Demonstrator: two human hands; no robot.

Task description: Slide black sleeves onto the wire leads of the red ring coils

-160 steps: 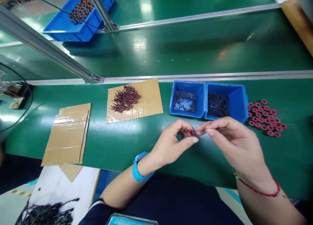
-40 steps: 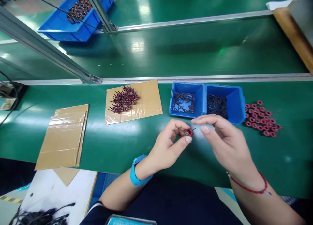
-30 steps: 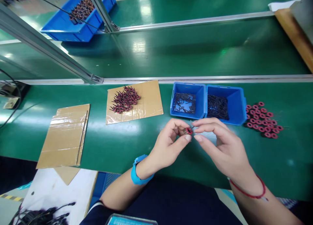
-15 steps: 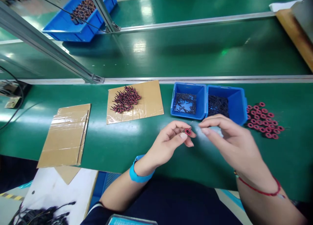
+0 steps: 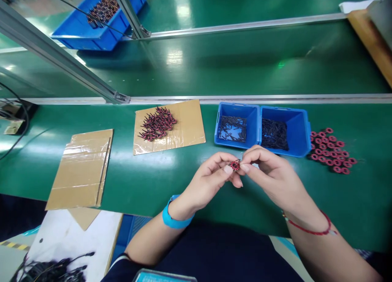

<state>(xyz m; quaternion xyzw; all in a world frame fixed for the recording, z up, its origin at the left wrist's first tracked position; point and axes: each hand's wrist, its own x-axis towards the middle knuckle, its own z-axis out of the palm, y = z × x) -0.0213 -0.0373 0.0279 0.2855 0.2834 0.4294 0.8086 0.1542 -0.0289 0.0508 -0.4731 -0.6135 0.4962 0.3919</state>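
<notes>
Clock directions are read from the held ring, 12 pointing away from the wearer.

The red-and-black ring (image 5: 234,165) is held up over the green bench (image 5: 147,184), between the two hands. The left hand (image 5: 211,177) grasps it between thumb and fingers, thumb tip at its 9 o'clock side. The right hand (image 5: 272,175) has thumb and forefinger pinched together at the ring's 3 o'clock edge; what lies between those tips is too small to tell. A short dark piece (image 5: 238,161) shows at the ring's 1 o'clock edge.

At 12 o'clock stands the left bin (image 5: 252,118), with black tubes (image 5: 240,128) scattered over its floor. Directly beside it, at 2 o'clock, is the right bin (image 5: 298,130), holding a denser heap of black tubes (image 5: 274,135). At 3 o'clock, near the right bin, the loose rings (image 5: 332,145) lie on the bench.

At 10 o'clock lies a card sheet (image 5: 190,122), bearing a pile (image 5: 157,124) of red-and-black rings with dark prongs. At 9 o'clock is a card stack (image 5: 79,171), well apart from the left hand. Farther off, between 10 and 11 o'clock, a blue crate (image 5: 79,39) contains small dark and copper-toned parts (image 5: 104,10). Black cables (image 5: 58,269) lie on a white board (image 5: 73,237) at 8 o'clock.

A blue band (image 5: 176,212) is worn on the left wrist, a red bracelet (image 5: 318,233) on the right.
</notes>
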